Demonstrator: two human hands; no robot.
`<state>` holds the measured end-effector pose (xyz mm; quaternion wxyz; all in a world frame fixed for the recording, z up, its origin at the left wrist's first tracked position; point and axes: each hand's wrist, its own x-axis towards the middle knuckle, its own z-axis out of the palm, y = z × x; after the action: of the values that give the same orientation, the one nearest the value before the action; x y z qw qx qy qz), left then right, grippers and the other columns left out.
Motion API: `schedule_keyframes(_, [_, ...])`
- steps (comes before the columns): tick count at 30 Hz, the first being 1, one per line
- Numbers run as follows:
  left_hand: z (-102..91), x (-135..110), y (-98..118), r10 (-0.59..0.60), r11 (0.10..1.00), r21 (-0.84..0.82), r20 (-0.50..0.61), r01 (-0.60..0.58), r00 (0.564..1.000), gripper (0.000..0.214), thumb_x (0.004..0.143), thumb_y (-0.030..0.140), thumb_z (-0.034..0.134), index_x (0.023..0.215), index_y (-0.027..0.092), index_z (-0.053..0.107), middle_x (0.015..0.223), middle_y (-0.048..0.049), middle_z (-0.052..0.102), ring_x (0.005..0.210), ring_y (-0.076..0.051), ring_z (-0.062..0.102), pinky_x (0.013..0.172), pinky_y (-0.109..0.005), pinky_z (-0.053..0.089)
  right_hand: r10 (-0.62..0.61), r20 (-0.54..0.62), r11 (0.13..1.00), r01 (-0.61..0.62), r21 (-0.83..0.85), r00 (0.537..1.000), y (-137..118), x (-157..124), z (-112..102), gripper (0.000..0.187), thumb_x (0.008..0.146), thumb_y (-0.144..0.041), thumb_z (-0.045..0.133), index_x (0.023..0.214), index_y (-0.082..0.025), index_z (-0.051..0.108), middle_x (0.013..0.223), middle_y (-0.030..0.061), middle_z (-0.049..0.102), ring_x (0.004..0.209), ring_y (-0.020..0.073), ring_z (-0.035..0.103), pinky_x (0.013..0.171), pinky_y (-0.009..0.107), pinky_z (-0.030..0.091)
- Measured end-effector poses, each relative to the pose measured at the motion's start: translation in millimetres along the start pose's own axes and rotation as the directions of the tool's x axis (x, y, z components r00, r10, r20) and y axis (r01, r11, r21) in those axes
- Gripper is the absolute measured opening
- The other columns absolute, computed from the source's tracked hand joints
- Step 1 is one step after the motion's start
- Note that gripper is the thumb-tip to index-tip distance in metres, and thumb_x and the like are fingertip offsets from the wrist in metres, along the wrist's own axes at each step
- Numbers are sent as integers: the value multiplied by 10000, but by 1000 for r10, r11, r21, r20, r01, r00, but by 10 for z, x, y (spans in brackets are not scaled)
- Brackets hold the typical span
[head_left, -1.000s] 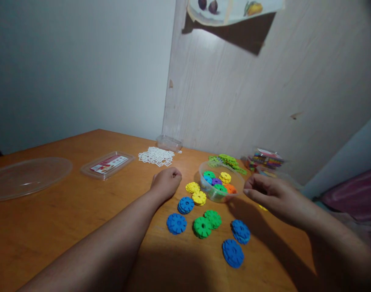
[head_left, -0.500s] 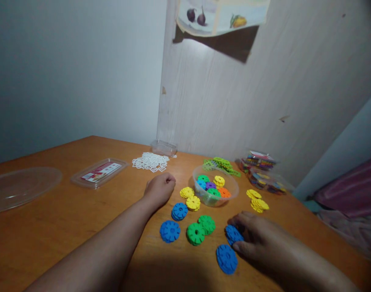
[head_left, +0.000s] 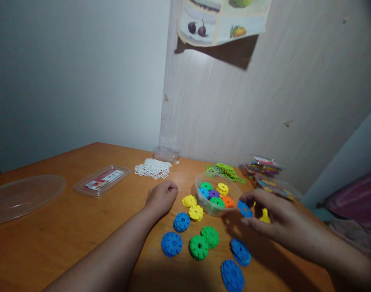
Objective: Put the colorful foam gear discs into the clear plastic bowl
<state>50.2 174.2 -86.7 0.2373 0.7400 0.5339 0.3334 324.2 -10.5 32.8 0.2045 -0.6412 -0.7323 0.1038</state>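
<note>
A blue notched disc (head_left: 244,209) is pinched between the thumb and fingers of my right hand (head_left: 266,209), raised just right of a clear round tub (head_left: 214,210). Green, blue, purple, yellow and orange discs lie inside the tub. My left hand (head_left: 162,197) rests curled on the table, left of the tub; whether its fingers hold anything is hidden. Nearby are stacked yellow discs (head_left: 195,213), green discs (head_left: 199,247) and blue discs (head_left: 172,244). More blue stacks (head_left: 232,275) sit at the front right. Behind my right hand, yellow discs (head_left: 266,215) are partly covered.
White lattice pieces (head_left: 153,168) lie in a pile before a clear box (head_left: 166,154). A labelled rectangular lid (head_left: 101,181) and a round lid (head_left: 27,198) are on the left. Green pieces (head_left: 228,172) and stacked containers (head_left: 266,166) stand toward the back right.
My right hand has lifted one blue disc off the upper right blue stack and moved it up, away from me, toward the tub's side. My left hand stays in place. The view has tilted up slightly.
</note>
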Motion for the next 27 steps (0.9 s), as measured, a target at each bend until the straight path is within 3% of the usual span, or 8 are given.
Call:
schedule_keyframes(2, [-14,-9,23,0,1000,3,1,0,1000,157,836,267,543,837,253,699,843,11,731,821,-190,647,658,-262,409,-31,-39,998,29,-54,999,-14,229,-39,271,873,-405,638,1073,-223,644,961,62,671,821,194,606,697,309,475])
schedule_keyframes(8, [-46,-22,81,-20,1000,15,-5,20,1000,157,835,253,546,843,244,703,847,-1,735,825,-189,651,675,-262,409,-20,96,994,30,-103,995,-29,864,158,304,792,-372,701,1034,-194,654,946,51,688,795,184,612,646,284,437])
schedule_keyframes(14, [-13,-28,41,-9,1000,-3,-11,9,1000,165,833,276,549,819,239,709,820,0,731,797,-188,648,639,-260,392,-15,137,986,37,-160,990,-27,1193,366,364,746,-396,744,1036,-187,675,995,74,708,853,216,633,711,312,459])
schedule_keyframes(18, [4,-26,23,4,1000,-20,-17,-4,1000,171,827,270,547,840,245,716,837,6,736,807,-190,648,636,-261,391,-37,112,994,48,-99,993,11,1200,352,366,770,-397,727,1062,-188,658,992,73,702,827,204,628,675,301,451])
schedule_keyframes(22, [-8,-27,38,-9,1000,-13,-8,8,1000,176,828,271,549,852,246,721,852,5,740,817,-193,649,643,-266,396,-60,57,997,62,-38,997,2,996,238,179,846,-339,624,956,-198,620,853,33,656,724,162,572,602,274,405])
schedule_keyframes(27, [-20,-27,49,-21,1000,5,-4,21,1000,177,832,276,561,874,248,731,900,-1,749,832,-199,649,664,-275,409,-95,174,995,94,12,980,-106,559,113,127,891,-290,551,795,-208,566,712,-12,559,652,127,486,563,254,343])
